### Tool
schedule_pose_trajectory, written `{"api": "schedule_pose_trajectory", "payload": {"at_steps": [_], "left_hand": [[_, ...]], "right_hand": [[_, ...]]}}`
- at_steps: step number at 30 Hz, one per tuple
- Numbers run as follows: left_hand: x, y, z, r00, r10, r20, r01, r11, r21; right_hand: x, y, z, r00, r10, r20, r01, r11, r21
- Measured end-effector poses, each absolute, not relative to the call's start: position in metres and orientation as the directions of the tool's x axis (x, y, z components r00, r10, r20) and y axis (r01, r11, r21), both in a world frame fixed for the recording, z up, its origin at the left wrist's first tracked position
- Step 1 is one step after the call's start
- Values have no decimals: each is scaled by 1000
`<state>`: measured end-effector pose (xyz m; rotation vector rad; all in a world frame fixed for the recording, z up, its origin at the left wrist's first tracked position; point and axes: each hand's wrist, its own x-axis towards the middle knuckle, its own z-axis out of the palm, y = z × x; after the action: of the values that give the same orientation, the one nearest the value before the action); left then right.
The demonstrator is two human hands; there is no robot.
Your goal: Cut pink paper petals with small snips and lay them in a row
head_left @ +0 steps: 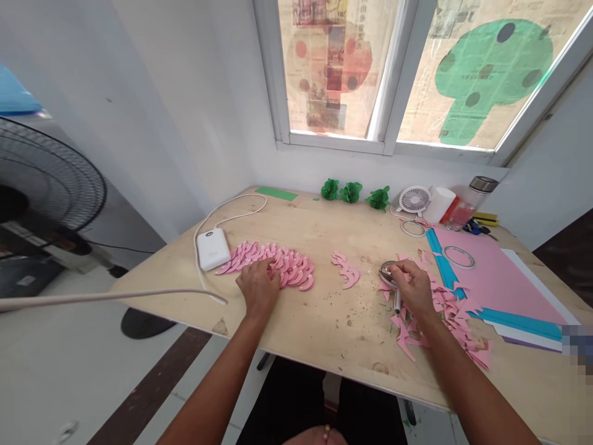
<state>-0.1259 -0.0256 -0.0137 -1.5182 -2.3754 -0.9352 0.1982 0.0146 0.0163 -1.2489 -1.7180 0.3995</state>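
My left hand [259,283] rests at the front of a pile of pink crescent-shaped paper pieces [291,267], its bent fingers touching them with a gap between thumb and forefinger. My right hand [414,287] is closed, thumb and fingers pinched at a grey looped tool [386,270]; it may be scissors, but the fingers cover part of it. Just below these fingertips is a slim white stick-like thing [397,303]. Pink paper scraps [456,309] lie around and under the right hand. Between the hands sits a smaller group of pink crescents [346,271].
A white power bank [213,248] with a cable is left of the pile. Green paper flowers [351,192] line the wall. At the right are a small fan [414,200], a glass bottle [470,204], rings and stacked pink sheets [495,262]. A large fan [50,185] stands left.
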Motion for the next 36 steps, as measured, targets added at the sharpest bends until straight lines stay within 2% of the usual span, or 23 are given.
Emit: {"api": "schedule_pose_trajectory", "payload": {"at_steps": [10,16,22,24,26,29,36], "left_hand": [[-125,-26,-9,-451,790,415,863,268,428],[-124,-26,-9,-372,845,385,917,272,291],[-114,-28,-10,-242,857,456,968,180,176],[-111,-27,-13,-168,892,420,984,124,130],[-109,-25,-17,-100,941,323,992,69,105],[-109,-22,-23,-66,975,210,994,47,94],[-109,-23,-24,-54,977,207,995,35,96]], "right_hand": [[197,15,18,-44,868,495,578,426,-696],[196,14,18,-51,883,466,589,404,-700],[196,12,20,-43,875,483,583,415,-699],[196,12,20,-47,873,486,577,421,-700],[196,13,20,-54,871,487,571,427,-701],[197,14,18,-49,871,489,562,428,-707],[197,14,17,-58,866,497,553,442,-706]]}}
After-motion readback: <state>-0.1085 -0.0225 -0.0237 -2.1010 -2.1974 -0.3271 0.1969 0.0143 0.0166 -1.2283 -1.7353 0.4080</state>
